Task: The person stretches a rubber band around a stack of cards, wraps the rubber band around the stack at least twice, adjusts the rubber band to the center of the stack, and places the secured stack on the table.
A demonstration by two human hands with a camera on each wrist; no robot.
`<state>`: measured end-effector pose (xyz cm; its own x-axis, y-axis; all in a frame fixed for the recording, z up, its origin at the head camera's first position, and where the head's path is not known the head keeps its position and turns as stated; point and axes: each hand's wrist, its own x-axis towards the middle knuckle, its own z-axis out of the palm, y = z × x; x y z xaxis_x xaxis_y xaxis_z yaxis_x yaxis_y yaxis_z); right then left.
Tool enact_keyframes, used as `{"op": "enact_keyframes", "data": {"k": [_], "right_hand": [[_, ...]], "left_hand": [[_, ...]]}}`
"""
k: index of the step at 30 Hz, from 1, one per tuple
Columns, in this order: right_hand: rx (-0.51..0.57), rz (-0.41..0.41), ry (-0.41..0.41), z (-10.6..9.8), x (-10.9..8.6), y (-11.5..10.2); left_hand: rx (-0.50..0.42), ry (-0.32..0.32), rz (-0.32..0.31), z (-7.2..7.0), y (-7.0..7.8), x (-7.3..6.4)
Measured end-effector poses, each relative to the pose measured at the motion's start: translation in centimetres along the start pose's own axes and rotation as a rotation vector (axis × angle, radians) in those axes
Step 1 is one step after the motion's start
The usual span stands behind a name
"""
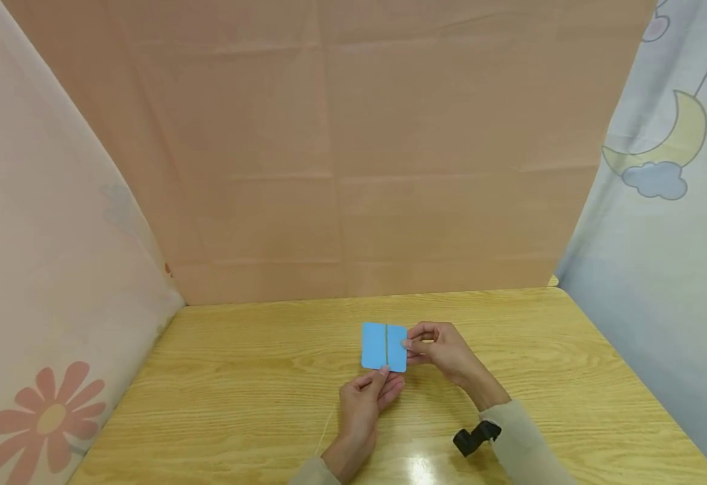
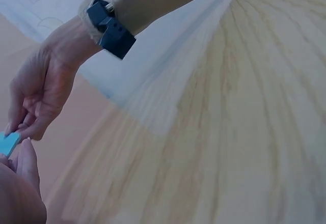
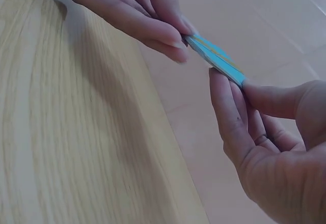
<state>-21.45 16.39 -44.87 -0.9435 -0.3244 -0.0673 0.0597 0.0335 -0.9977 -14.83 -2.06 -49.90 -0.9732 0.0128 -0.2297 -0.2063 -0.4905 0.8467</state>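
Note:
A thin blue stack of cards (image 1: 373,347) with rounded corners is held up above the wooden table, a yellowish rubber band (image 1: 386,340) running across it from top to bottom. My left hand (image 1: 359,407) pinches its lower edge, the thumb lying by the band. At the right edge, my right hand (image 1: 447,350) grips it between thumb and fingers. Seen nearly edge-on in the right wrist view, the stack (image 3: 216,58) spans between both hands' fingertips. Only a corner of the stack (image 2: 9,143) shows in the left wrist view.
A wooden table (image 1: 238,384) lies beneath the hands. Behind it hangs a plain tan cloth (image 1: 341,155), with printed curtains (image 1: 662,256) at the sides. A black strap device (image 1: 477,438) sits at my right wrist, and a thin pale cord (image 1: 326,428) runs near the left wrist.

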Motion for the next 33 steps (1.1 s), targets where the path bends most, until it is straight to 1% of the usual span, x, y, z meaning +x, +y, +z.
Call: {"op": "enact_keyframes", "data": {"k": [3,7,12,15,18,21,27,33], "right_hand": [[0.001,0.004,0.004,-0.24,-0.05,0.05],[0.005,0.010,0.003,-0.36,-0.05,0.15],[0.000,0.026,0.020,-0.41,-0.01,0.04],[-0.002,0.038,0.035,-0.46,0.04,-0.04],[-0.003,0.039,0.031,-0.48,0.03,-0.12],[-0.004,0.038,0.022,-0.41,0.00,-0.17],[0.001,0.046,0.018,-0.20,-0.02,-0.11],[0.000,0.035,0.007,-0.15,0.07,0.02]], "left_hand": [[-0.008,-0.002,0.005,-0.16,0.01,0.15],[-0.001,-0.014,-0.008,-0.25,-0.05,0.13],[-0.009,-0.030,-0.045,0.05,-0.15,-0.04],[-0.036,-0.050,-0.074,0.32,-0.25,-0.19],[-0.055,-0.072,-0.094,0.50,-0.33,-0.31],[-0.068,-0.081,-0.100,0.50,-0.28,-0.34],[-0.086,-0.064,-0.096,0.39,-0.09,-0.24],[-0.071,-0.054,-0.090,0.27,-0.06,-0.09]]}}
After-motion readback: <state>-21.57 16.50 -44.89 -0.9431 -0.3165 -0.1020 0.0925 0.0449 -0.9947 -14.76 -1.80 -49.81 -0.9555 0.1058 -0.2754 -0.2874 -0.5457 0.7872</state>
